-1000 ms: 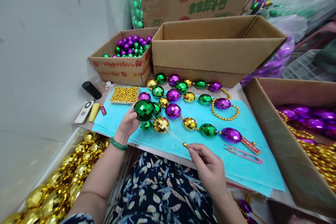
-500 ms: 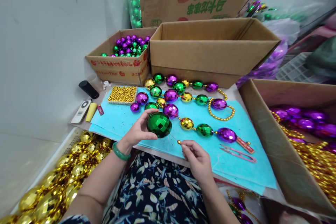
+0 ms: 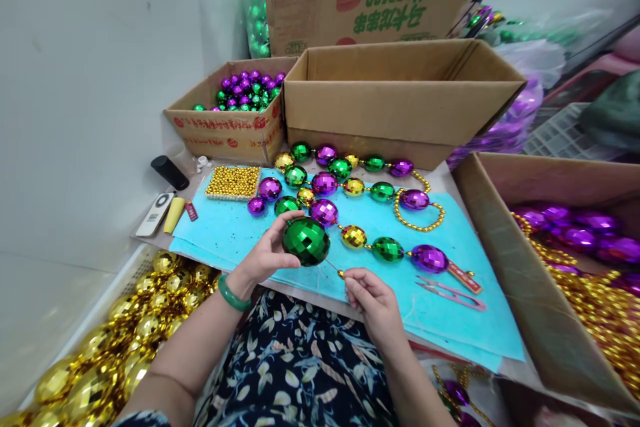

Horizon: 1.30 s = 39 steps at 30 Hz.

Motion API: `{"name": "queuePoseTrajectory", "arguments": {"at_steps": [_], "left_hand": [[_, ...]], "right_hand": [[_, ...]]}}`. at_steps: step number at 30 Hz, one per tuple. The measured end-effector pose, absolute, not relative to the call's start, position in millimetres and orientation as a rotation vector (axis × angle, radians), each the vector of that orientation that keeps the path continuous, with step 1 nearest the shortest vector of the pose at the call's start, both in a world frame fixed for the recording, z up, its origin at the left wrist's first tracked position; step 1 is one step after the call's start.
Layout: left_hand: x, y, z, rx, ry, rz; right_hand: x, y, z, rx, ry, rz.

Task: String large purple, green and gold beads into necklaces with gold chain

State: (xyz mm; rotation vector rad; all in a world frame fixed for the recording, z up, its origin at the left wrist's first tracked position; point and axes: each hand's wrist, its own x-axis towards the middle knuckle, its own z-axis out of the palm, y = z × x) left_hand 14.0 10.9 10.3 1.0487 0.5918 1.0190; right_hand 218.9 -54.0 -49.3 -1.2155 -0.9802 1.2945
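Held in my left hand (image 3: 273, 250) is a large faceted green bead (image 3: 306, 241), fingers behind it and thumb below. A thin line, thread or needle, runs from this bead's lower right side to a small gold bead (image 3: 341, 273). My right hand (image 3: 373, 293) pinches at that gold bead; what lies inside the fingers is hidden. Beyond my hands, strung purple beads (image 3: 324, 212), a gold bead (image 3: 354, 236) and green beads (image 3: 387, 249) lie in rows on the blue sheet (image 3: 230, 230). Pink thread snips (image 3: 453, 295) rest to the right.
A tray of small gold beads (image 3: 233, 182) sits at the sheet's back left. Cardboard boxes stand behind: one with purple and green beads (image 3: 230, 123), another larger (image 3: 390, 110). A box (image 3: 500, 247) at right holds bead strings. Big gold beads (image 3: 120, 310) fill a crate at lower left.
The green bead and both hands sit very slightly lower in the picture, and the view has shifted a little. Both grips look the same.
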Motion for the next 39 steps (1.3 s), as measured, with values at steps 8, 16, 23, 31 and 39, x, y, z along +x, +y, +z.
{"name": "queuePoseTrajectory", "arguments": {"at_steps": [8,16,23,31,39], "left_hand": [[15.2,9.8,7.4,1.241,0.530,0.921],[35.7,12.8,0.9,1.461,0.767,0.926],[63.7,23.3,8.7,1.558,0.941,1.093],[85.4,19.1,63.4,1.648,0.710,1.166],[94.0,7.0,6.2,1.708,0.820,0.967]], "right_hand": [[220.5,-52.4,-37.3,-1.278,-1.048,1.283],[206.8,-45.8,-47.6,-1.288,-0.912,1.433],[226.1,-41.0,-50.2,-1.507,-1.130,0.894],[218.0,-33.5,-1.3,-1.272,-1.207,0.977],[236.4,-34.5,-2.5,-1.218,-1.039,1.016]]}}
